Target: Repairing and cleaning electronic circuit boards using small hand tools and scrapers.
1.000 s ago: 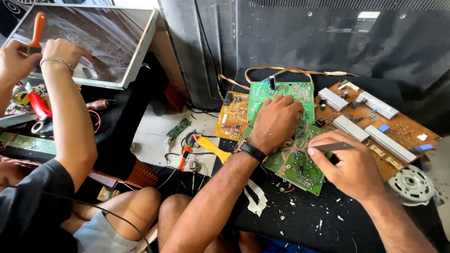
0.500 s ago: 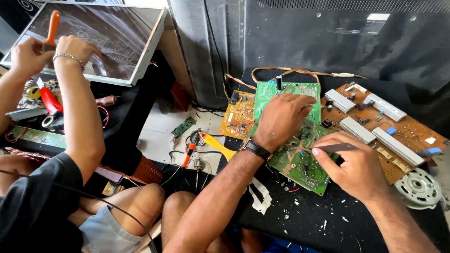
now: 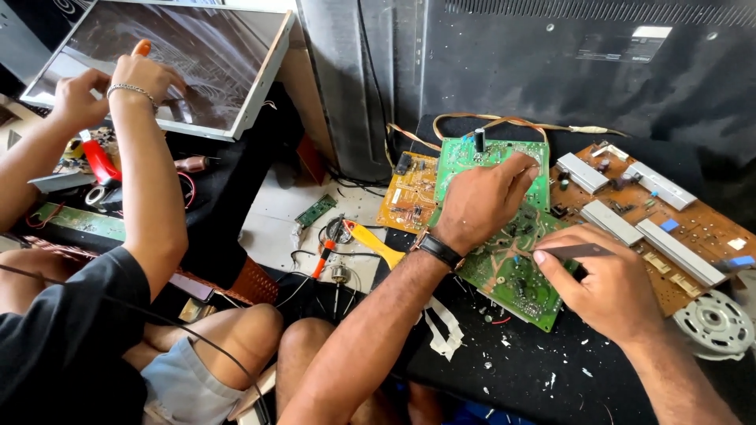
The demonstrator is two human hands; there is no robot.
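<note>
My left hand [image 3: 482, 198], with a black watch on the wrist, presses flat on a green circuit board [image 3: 508, 267] that lies tilted on a black surface. Its fingertips reach the board's upper right part. My right hand [image 3: 605, 282] grips a thin dark tool [image 3: 573, 252] whose tip rests on the board's right side. An orange-brown circuit board [image 3: 409, 193] lies just left of the green one. A bigger brown board [image 3: 669, 228] with white heat sinks lies to the right.
A person on the left, in a black shirt, works with both hands [image 3: 118, 83] on a screen panel [image 3: 181, 55]. A yellow-handled tool [image 3: 374, 242], a small green board [image 3: 315, 211] and a round metal part [image 3: 715, 323] lie around. A large black panel [image 3: 551, 63] stands behind.
The view has shifted slightly. My left hand's fingertips have slid toward the upper right of the green board. The neighbour's hands have moved along the screen panel.
</note>
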